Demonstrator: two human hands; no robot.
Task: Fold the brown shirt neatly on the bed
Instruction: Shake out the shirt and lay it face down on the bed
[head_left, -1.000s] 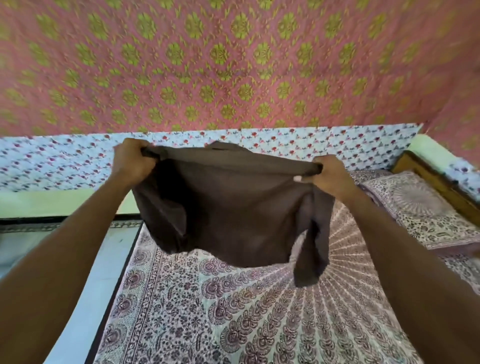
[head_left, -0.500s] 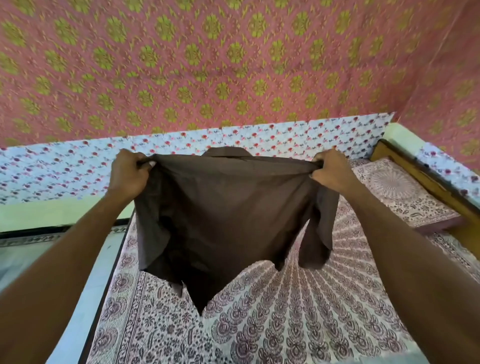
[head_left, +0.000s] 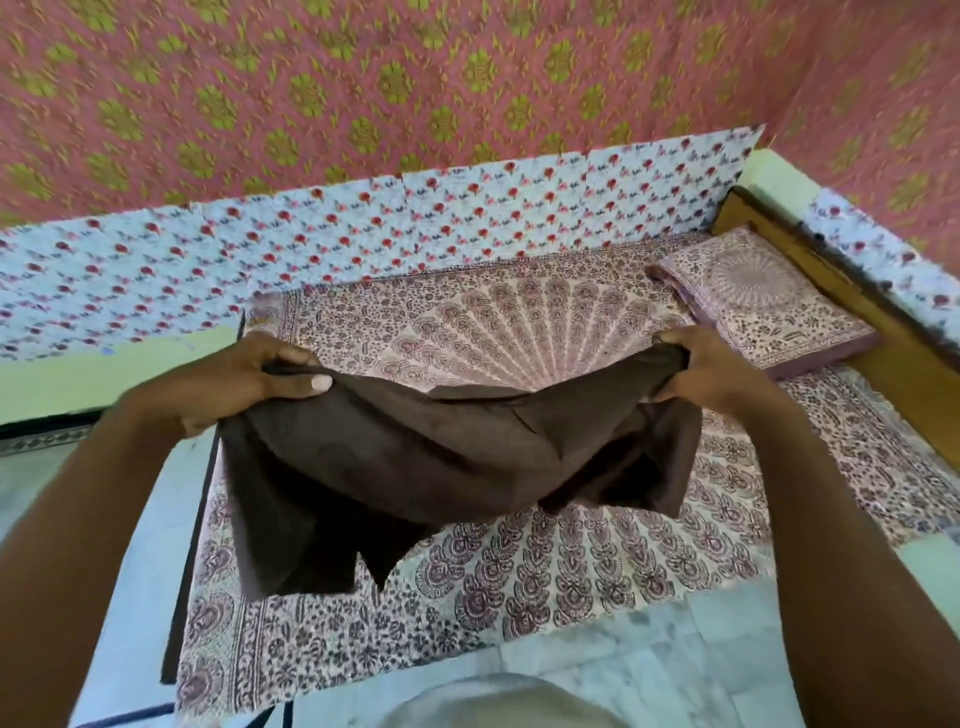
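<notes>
I see the left hand (head_left: 244, 382) and right hand (head_left: 704, 371) each gripping the brown shirt (head_left: 441, 467), fingers clenched on it, above the bed (head_left: 571, 571).

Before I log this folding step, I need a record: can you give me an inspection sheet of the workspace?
Surface: bed covered by a printed mandala sheet.
Job's things: brown shirt held above the bed, sagging, not yet laid flat.
Clutter: pillow at the bed's right end.
Hands: left hand and right hand each grip a top corner, fingers curled.
Cables: nothing seen.
Surroundings: patterned pink wall, floral panel, pale floor.
</notes>
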